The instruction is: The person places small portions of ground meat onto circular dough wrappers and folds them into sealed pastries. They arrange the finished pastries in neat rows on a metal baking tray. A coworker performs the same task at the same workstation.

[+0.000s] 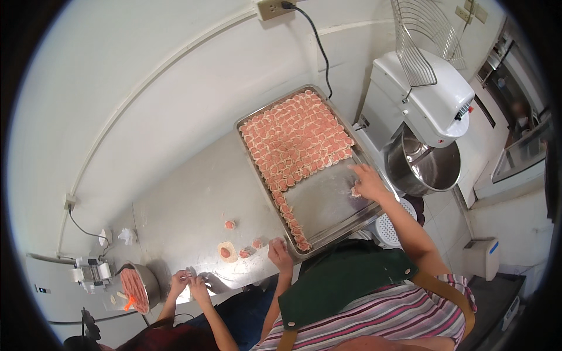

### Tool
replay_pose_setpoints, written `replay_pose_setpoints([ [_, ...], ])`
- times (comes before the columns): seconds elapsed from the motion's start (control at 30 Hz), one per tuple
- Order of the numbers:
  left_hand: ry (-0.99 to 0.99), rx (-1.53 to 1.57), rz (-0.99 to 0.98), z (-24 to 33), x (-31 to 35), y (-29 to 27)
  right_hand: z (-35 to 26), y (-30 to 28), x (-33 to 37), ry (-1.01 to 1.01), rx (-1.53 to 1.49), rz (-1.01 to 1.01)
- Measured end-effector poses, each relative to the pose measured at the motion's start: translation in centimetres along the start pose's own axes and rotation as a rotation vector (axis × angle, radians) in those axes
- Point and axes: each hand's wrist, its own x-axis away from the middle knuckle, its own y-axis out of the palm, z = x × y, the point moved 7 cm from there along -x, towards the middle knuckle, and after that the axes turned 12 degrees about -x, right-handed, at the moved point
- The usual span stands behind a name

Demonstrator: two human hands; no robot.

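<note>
A large metal tray (328,225) on the steel table carries closely packed rows of small open-topped meat dumplings (295,131), with one line running down its left side. My right hand (369,182) is over the bare part of the tray, its fingertips pinching a dumpling (355,192). Beside the tray's lower left corner, my left hand (280,254) has its fingers curled together; what lies in them is too small to make out. Loose dumplings (244,253) sit left of that hand, near a round wrapper (227,252) topped with filling.
A co-worker's hands (190,285) work at the table edge on the left, beside a metal bowl of meat filling (137,286) with an orange utensil. A white mixer (421,96) with a steel bowl stands right of the tray. A perforated white stool (395,225) is below.
</note>
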Motion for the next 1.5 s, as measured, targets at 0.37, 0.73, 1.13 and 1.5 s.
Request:
replay_pose_setpoints([
  [0.37, 1.02, -0.775, -0.504, 15.8, -9.7, 30.6, 3.6, 4.3, 2.0, -0.143, 0.053, -0.092],
  [0.73, 1.114, -0.99, -0.53, 14.8, -11.9, 36.0, 4.1, 0.2, -0.6, -0.156, -0.175, 0.023],
  [1.13, 0.979, -0.797, -0.482, 14.7, -13.3, 33.9, 2.1, -2.4, -7.4, -0.209, 0.084, 0.149],
  [1.5, 0.976, -0.786, -0.463, 14.3, -13.1, 33.9, 0.9, -3.8, -7.5, -0.4, 0.373, 0.127],
])
